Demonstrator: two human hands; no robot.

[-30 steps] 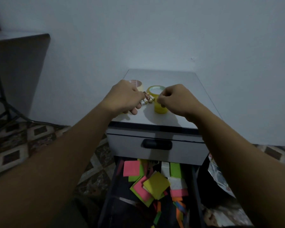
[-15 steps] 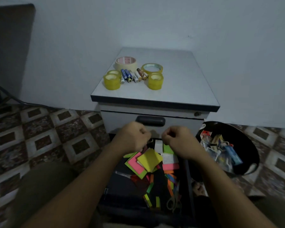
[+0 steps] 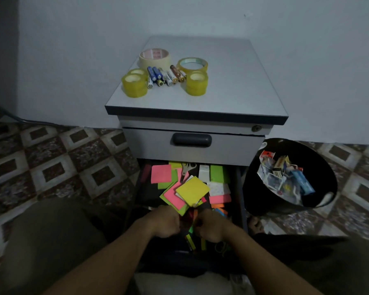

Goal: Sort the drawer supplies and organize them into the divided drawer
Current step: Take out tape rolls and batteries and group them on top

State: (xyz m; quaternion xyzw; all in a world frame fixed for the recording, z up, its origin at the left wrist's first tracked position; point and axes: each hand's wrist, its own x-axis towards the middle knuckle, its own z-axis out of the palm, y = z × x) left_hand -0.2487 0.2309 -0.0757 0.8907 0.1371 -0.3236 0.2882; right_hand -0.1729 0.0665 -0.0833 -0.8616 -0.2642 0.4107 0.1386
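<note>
The open lower drawer (image 3: 240, 194) holds a loose heap of sticky notes, with a yellow pad (image 3: 192, 191) on top, pink notes (image 3: 161, 173), green ones, and coloured strips nearer me. Scissors (image 3: 187, 167) lie at the back of the drawer. My left hand (image 3: 166, 222) and my right hand (image 3: 211, 227) are side by side over the strips, fingers curled down and hidden. Whether either hand holds anything does not show. On the cabinet top (image 3: 232, 81) lie several batteries (image 3: 164, 76) in a row among tape rolls (image 3: 134, 85).
The upper drawer with a dark handle (image 3: 192, 140) is closed. A black bin (image 3: 254, 188) with paper scraps and packaging stands on the tiled floor right of the cabinet. My knees flank the drawer. A second pair of scissors (image 3: 222, 248) lies near my right wrist.
Both hands left the batteries on the cabinet top, dropped to the drawer's back edge, then drew toward me over the coloured strips. The view tilted downward.
</note>
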